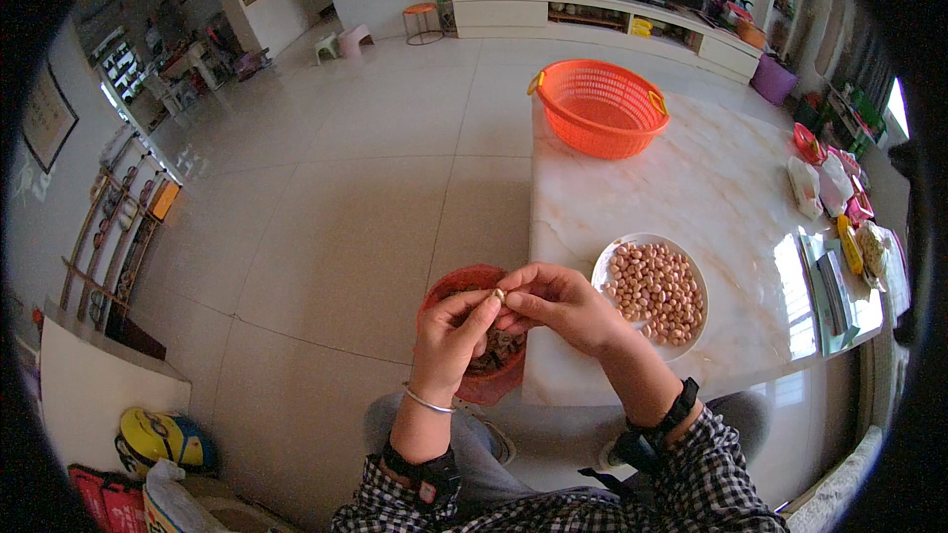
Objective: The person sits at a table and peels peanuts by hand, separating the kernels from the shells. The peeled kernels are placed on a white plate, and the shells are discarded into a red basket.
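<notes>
My left hand (453,337) and my right hand (557,305) meet at the fingertips over a red bin. Between the thumbs and forefingers both hold a small pale piece (501,296), apparently a peanut; the fingers cover most of it. The red bin (485,394) stands on the floor beside the table and holds brownish bits that look like shells, partly hidden by my hands. Just right of my right hand, a white plate (702,337) full of pinkish-brown peanut kernels (655,289) sits on the marble-patterned table (748,266).
An orange plastic basket (603,107) with yellow handles stands at the table's far left corner. Bags (833,181) and booklets (835,292) lie along its right side. Small stools (355,39) and a low white TV cabinet (503,13) are at the back; a shoe rack (111,229) stands left.
</notes>
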The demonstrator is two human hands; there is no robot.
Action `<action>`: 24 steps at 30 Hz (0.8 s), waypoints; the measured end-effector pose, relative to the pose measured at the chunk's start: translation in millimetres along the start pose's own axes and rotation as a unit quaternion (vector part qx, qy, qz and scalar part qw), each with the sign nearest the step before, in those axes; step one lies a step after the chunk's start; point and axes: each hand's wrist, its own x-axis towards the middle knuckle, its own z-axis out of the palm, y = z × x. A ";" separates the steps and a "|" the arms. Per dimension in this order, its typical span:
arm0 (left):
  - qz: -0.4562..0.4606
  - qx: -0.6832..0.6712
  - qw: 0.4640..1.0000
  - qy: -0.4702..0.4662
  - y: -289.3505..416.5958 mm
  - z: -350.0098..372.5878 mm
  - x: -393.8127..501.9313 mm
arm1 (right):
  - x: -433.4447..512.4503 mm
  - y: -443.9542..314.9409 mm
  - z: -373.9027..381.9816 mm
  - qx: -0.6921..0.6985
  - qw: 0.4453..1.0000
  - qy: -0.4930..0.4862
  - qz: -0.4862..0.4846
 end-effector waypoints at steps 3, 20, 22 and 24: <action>0.078 0.095 0.992 0.012 -5.7 -0.9 3.3 | 0.9 3.0 -3.2 -0.041 0.999 0.016 -0.020; 0.011 0.047 0.996 0.078 -2.2 0.3 5.9 | -2.6 5.3 -8.1 0.086 0.994 0.068 0.015; 0.111 0.140 0.980 0.090 -6.7 -4.0 11.3 | -8.2 4.3 -13.4 0.065 0.995 0.082 0.006; 0.102 0.303 0.941 0.114 -10.9 -9.3 15.4 | -17.7 2.4 -21.6 -0.012 0.992 0.119 -0.033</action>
